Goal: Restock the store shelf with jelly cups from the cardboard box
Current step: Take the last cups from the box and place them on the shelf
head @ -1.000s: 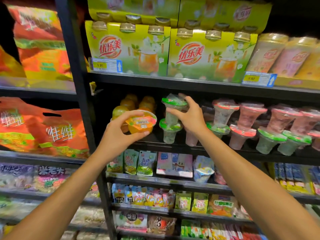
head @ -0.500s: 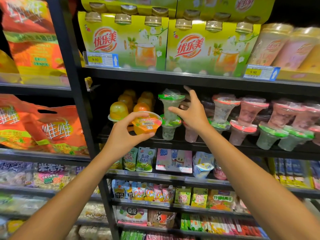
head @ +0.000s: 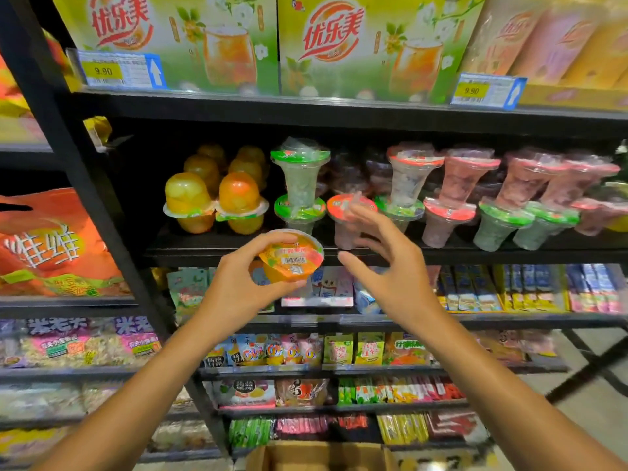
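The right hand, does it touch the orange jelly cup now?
Apart. The head view shows shelf background between the right hand and the orange jelly cup.

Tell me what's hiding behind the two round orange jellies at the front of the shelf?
Behind the front yellow jelly and front orange jelly more round orange jellies line up toward the back. How many, and what lies farther back, cannot be seen: the front ones cover them and the shelf is dark there.

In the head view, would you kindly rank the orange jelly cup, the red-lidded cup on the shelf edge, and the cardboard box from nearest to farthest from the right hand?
From the right hand:
1. Red-lidded cup, on the shelf just above its fingertips.
2. Orange jelly cup, to its left, held by the left hand.
3. Cardboard box, far below at the bottom edge.
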`<action>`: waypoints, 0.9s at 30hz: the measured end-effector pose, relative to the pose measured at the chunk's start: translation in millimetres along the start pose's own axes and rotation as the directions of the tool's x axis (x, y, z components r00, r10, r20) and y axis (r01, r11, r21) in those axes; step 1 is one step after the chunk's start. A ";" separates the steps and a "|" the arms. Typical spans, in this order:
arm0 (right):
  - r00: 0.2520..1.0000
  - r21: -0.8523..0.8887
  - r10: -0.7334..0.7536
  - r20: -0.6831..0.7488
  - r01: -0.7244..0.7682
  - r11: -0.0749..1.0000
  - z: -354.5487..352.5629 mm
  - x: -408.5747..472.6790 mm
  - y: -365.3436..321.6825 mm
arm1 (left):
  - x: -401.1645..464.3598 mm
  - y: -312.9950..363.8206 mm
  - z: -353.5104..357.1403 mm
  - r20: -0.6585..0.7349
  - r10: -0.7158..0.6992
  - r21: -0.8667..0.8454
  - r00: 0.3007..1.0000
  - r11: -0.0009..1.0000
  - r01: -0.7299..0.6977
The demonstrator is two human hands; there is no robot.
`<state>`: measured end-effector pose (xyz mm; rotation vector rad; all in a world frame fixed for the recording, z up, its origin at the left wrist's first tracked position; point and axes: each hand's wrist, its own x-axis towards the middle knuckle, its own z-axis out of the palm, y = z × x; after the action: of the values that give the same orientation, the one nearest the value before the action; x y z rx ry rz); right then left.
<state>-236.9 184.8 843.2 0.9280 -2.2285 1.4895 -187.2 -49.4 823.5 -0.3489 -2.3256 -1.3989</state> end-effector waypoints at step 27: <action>0.903 0.201 0.347 -0.253 -0.301 0.932 -478.6 -199.8 137.9 | 86.1 255.2 517.1 0.384 0.114 -0.308 0.916 0.951 0.011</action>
<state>-226.9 721.2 830.1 0.3518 -2.1465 1.8349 -267.8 527.6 847.2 -0.8542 -2.3744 -1.8039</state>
